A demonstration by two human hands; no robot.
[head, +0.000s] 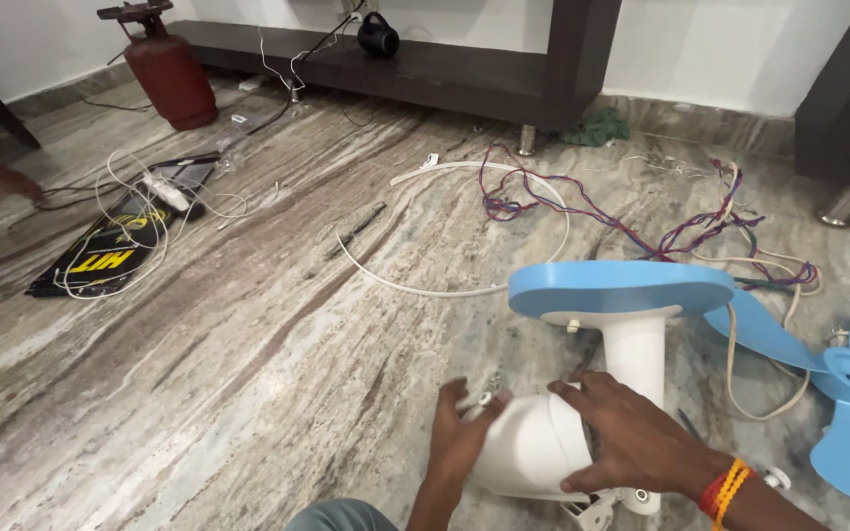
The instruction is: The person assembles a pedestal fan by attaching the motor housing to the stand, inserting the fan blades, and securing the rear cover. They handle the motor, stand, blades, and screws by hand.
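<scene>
Near the floor's [199, 374] front edge, both hands grip the white motor housing [533, 442]: left hand [464, 438] curled round its front, right hand [632, 438] spread flat across. It looks stiff, smooth and rather slippery, best held around the body beside the blue base [622, 287].

white fan housing [533, 447], blue base [622, 287]
</scene>
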